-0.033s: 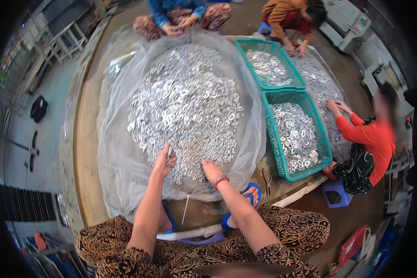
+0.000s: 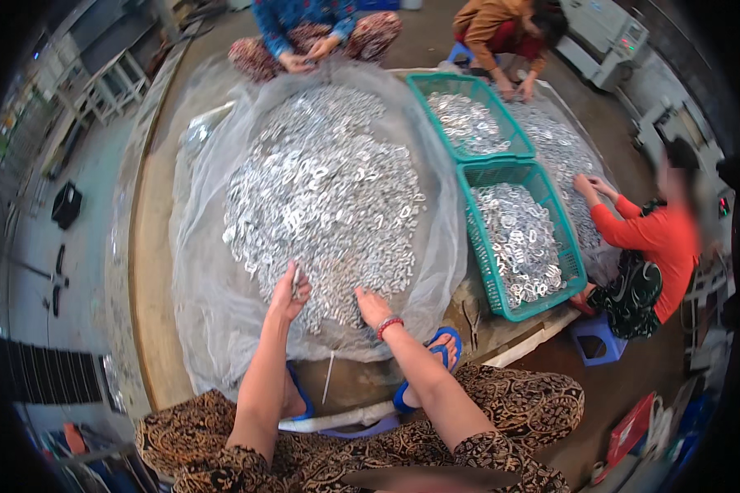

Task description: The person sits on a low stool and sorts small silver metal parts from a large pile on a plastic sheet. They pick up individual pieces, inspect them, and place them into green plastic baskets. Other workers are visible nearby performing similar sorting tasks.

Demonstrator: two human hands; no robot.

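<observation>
A broad pile of small silvery metal rings (image 2: 321,189), many of them oval, lies on a translucent plastic sheet (image 2: 197,287) in front of me. At the pile's near edge, my left hand (image 2: 290,293) is closed around a few of these metal rings, held upright between thumb and fingers. My right hand (image 2: 373,307), with a red bracelet at its wrist, is a little to the right. Its fingers are bent and drawn together against the pile's near right edge; their tips are partly hidden, and what they pinch cannot be made out.
Two green plastic baskets (image 2: 524,314) of metal rings stand to the right. Beyond them, co-workers in red (image 2: 674,255) and brown (image 2: 478,29) handle another pile; one in blue (image 2: 284,29) sits opposite. Tongs (image 2: 471,322) and a thin white stick (image 2: 329,376) lie near my feet.
The view has shifted slightly, so the baskets and pile sit a little farther left. Both hands remain at the pile's near edge, the left still holding metal rings.
</observation>
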